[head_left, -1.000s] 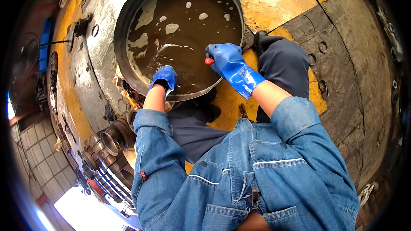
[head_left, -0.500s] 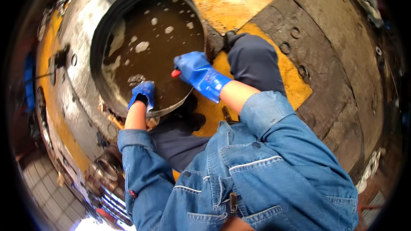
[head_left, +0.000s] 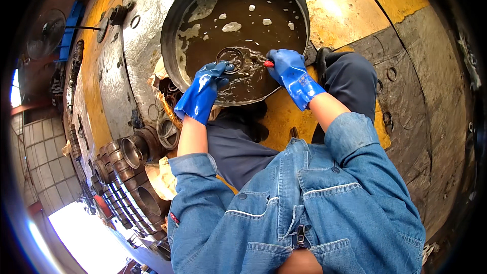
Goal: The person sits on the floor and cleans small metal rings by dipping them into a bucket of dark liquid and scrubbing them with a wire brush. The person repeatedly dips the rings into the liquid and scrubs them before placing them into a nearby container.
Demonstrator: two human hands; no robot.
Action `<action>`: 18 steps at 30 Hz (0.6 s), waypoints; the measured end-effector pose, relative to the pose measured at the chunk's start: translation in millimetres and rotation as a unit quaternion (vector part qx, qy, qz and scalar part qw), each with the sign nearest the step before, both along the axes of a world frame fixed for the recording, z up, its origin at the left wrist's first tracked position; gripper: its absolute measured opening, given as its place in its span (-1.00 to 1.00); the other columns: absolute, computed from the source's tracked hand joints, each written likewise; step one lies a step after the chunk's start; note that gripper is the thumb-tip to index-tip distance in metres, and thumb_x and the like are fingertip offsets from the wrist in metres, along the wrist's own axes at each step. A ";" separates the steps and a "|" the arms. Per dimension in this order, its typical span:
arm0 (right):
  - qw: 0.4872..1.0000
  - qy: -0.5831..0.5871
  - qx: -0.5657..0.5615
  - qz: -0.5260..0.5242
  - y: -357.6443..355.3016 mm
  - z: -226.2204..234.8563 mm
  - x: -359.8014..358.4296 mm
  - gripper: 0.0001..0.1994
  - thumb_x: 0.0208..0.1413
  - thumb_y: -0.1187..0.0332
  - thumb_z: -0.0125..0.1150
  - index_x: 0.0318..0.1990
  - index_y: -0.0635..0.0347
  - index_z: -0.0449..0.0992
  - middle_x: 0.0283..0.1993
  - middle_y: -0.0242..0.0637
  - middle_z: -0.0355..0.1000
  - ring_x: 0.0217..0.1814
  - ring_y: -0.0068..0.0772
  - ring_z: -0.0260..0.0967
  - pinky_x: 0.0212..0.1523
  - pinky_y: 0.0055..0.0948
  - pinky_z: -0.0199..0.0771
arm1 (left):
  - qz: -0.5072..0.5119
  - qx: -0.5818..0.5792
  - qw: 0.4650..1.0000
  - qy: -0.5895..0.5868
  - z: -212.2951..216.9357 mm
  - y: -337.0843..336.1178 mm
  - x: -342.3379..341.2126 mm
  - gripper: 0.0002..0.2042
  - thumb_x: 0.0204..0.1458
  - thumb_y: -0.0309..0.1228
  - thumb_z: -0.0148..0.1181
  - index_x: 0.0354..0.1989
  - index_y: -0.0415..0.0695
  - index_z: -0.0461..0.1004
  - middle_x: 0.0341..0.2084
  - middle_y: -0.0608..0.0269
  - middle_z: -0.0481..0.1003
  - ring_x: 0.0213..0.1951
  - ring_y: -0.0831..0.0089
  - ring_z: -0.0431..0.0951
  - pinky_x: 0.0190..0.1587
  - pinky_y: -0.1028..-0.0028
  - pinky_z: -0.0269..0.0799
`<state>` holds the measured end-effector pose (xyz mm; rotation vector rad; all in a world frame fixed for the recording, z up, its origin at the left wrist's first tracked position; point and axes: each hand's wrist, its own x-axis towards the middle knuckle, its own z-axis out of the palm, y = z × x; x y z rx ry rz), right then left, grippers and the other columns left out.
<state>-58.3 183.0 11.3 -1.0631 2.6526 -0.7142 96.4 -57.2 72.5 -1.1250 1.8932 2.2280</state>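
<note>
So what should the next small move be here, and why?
Probably bring the red piece in the right hand to the ring: the left hand has it in its grip, at or just above the brown liquid in the tub, and the red piece seems close but apart.

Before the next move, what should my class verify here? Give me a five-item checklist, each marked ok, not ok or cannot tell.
1. Left hand grips the dark ring: ok, held by its edge.
2. Right hand grips the red-ended object: ok; the glove hides the rest.
3. Denim sleeves out of the liquid: ok, turned up above the blue gloves.
4. Bottom of the round black tub visible: not ok, murky brown liquid hides it.
5. Ring clean: cannot tell, too small.
</note>
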 end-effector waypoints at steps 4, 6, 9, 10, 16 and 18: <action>1.000 0.018 -0.005 -0.013 0.0 3.6 3.3 -0.79 0.16 0.19 0.39 -0.07 -0.09 0.71 -0.17 -0.19 0.69 -0.07 0.05 0.67 -0.03 0.03 0.66 | 0.038 0.062 0.997 0.038 -14.7 -7.2 3.5 -0.71 0.35 -0.26 0.32 0.13 -0.15 0.63 -0.01 0.24 0.73 -0.06 0.43 0.70 -0.06 0.47 0.58; 0.999 0.029 -0.029 -0.011 2.5 -3.9 2.2 -0.78 0.15 0.17 0.39 -0.09 -0.05 0.70 -0.20 -0.17 0.68 -0.11 0.05 0.68 -0.09 0.09 0.65 | 0.048 0.060 0.997 0.026 -18.1 -4.9 -3.8 -0.70 0.35 -0.26 0.32 0.13 -0.15 0.63 -0.01 0.23 0.73 -0.07 0.43 0.70 -0.06 0.46 0.58; 0.998 0.032 -0.054 -0.005 2.7 -4.8 2.0 -0.78 0.17 0.16 0.37 -0.08 -0.06 0.72 -0.23 -0.14 0.68 -0.13 0.06 0.68 -0.08 0.06 0.66 | 0.064 0.070 0.995 0.044 -25.0 -8.1 -3.8 -0.68 0.36 -0.25 0.34 0.19 -0.12 0.63 0.00 0.24 0.74 -0.05 0.45 0.71 -0.12 0.51 0.62; 0.998 0.017 -0.053 -0.005 3.6 -3.2 1.0 -0.78 0.18 0.17 0.36 -0.07 -0.07 0.73 -0.22 -0.14 0.69 -0.12 0.06 0.68 -0.06 0.04 0.66 | 0.069 0.064 0.995 0.044 -28.5 -8.9 -3.9 -0.68 0.36 -0.25 0.33 0.18 -0.11 0.63 -0.01 0.25 0.74 -0.05 0.46 0.70 -0.13 0.53 0.61; 0.964 -0.159 -0.212 0.004 -13.1 35.1 0.3 -0.69 0.27 0.16 0.34 0.10 -0.02 0.73 -0.03 -0.07 0.71 0.05 0.07 0.68 0.12 -0.10 0.68 | 0.032 0.007 0.999 0.007 -20.0 5.8 -14.8 -0.68 0.32 -0.28 0.37 0.12 -0.21 0.63 -0.12 0.24 0.73 -0.02 0.46 0.68 0.05 0.46 0.54; 0.945 -0.126 -0.286 0.099 -34.9 56.0 9.2 -0.70 0.29 0.19 0.33 0.12 -0.02 0.71 -0.01 -0.08 0.70 0.04 0.07 0.67 0.10 -0.11 0.69 | 0.023 0.070 0.995 0.061 -30.4 2.0 -11.1 -0.75 0.32 -0.33 0.36 0.06 -0.19 0.66 -0.14 0.25 0.72 -0.07 0.46 0.69 0.01 0.45 0.56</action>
